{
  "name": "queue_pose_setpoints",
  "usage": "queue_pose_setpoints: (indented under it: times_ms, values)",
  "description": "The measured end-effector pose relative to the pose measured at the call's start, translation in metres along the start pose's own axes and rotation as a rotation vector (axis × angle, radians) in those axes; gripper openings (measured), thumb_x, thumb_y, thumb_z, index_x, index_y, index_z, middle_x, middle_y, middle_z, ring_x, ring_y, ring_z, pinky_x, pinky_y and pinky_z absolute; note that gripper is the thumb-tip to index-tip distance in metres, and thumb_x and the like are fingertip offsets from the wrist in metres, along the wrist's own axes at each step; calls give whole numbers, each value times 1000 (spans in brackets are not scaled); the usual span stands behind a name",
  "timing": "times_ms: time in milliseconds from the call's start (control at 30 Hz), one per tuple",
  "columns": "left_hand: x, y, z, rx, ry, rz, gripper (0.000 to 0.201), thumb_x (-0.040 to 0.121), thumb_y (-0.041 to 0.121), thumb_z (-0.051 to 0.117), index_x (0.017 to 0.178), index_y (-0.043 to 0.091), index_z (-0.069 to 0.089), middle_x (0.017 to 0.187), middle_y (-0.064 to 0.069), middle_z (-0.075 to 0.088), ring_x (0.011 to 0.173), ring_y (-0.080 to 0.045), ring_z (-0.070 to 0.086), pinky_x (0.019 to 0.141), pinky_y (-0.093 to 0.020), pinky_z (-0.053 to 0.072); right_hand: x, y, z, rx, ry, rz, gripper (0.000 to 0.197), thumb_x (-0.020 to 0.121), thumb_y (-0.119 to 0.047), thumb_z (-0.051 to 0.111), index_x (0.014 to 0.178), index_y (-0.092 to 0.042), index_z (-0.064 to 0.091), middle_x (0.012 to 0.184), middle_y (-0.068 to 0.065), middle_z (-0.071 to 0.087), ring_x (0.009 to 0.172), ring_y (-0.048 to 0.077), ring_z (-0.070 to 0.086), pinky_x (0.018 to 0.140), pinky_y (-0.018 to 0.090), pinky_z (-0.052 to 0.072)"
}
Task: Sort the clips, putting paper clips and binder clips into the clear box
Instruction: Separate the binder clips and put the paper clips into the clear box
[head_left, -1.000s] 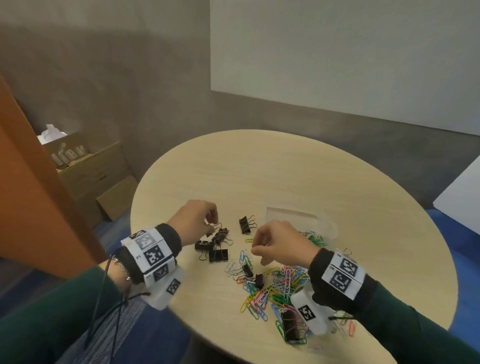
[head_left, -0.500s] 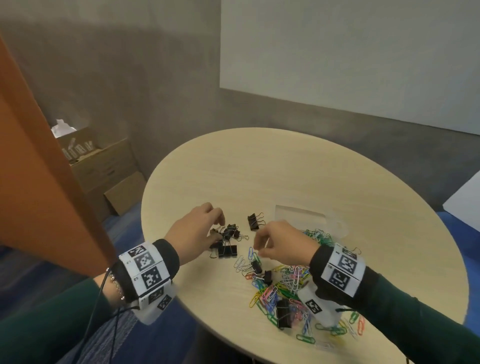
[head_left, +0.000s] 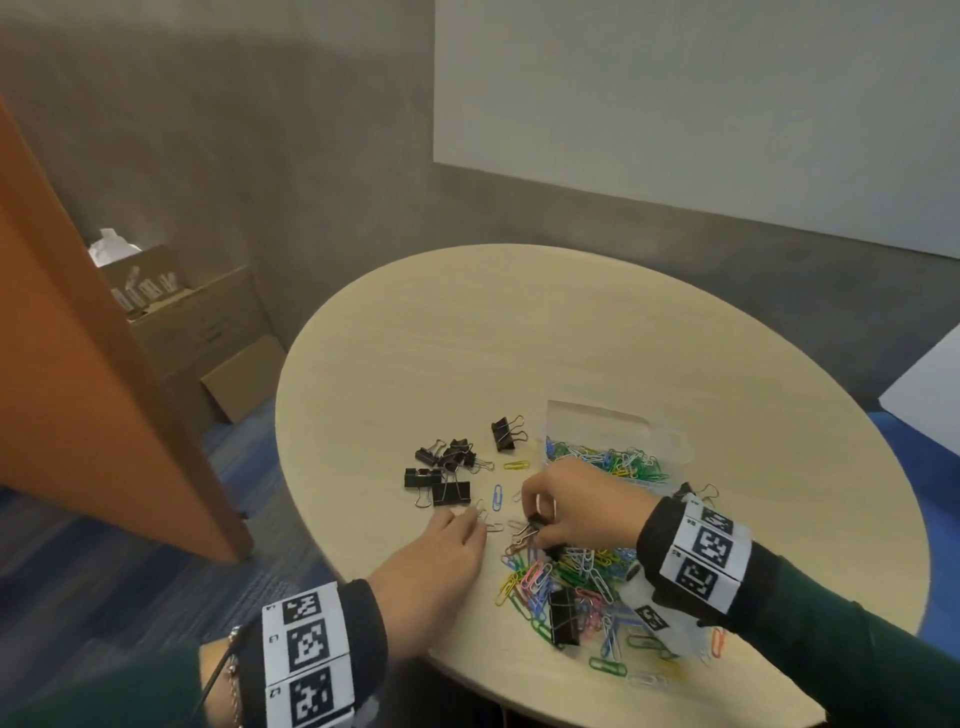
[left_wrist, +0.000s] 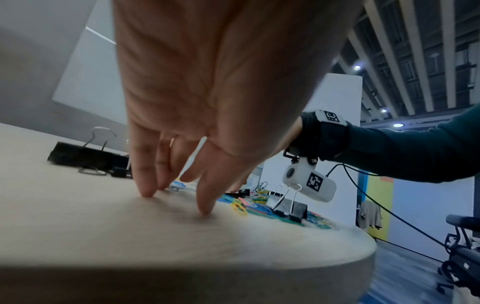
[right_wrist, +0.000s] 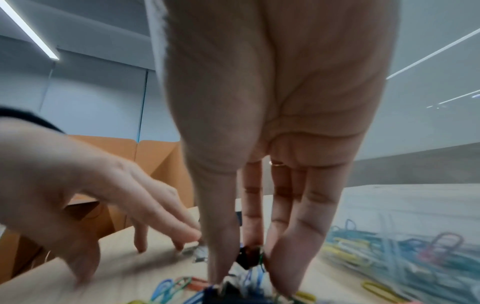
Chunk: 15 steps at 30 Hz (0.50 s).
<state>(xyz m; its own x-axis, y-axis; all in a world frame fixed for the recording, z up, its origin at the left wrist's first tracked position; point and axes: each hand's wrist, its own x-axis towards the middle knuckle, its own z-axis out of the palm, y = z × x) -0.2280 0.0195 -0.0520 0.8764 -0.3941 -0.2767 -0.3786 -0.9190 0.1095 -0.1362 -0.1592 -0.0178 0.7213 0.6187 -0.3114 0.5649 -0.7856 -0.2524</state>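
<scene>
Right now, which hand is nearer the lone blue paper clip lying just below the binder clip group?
Left. The left hand has its fingertips just below the blue paper clip; the right hand is further off to its right, pinching a small binder clip.

We note the counter (head_left: 597, 332) as pale wood-grain laminate, matt and smooth. Binder clips (head_left: 444, 470) have matt black bodies with thin bare-metal wire handles that shine a little. Paper clips (head_left: 561, 582) look like wire under a smooth coloured coating, some plain silvery. The box (head_left: 618, 428) is clear, glossy plastic. Wrist bands (head_left: 704, 553) seem black cloth faced with white printed paper tags. Sleeves (head_left: 857, 670) are dark green knit cloth, matt. Cardboard boxes (head_left: 208, 322) are plain brown, dull. We see the floor (head_left: 130, 587) as blue carpet, rough.
</scene>
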Motion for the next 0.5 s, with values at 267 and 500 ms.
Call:
queue_pose_setpoints:
  times_ms: [267,500]
  values:
    - [14,6,-6,-166,30,110,70,101,24,40,151,6,-6,160,-9,-14,148,-21,-9,122,-36,9,-2,9,-38,125,139,99,24,84,-34,71,92,-12,66,70,-1,70,57,11,65,56,20,47]
    - [26,23,-7,-174,-148,145,79,100,49,30,149,7,-15,157,-12,-22,146,-23,-20,120,-33,-5,21,-2,-49,211,102,179,22,86,-25,70,95,-5,68,79,7,76,65,14,73,61,24,57]
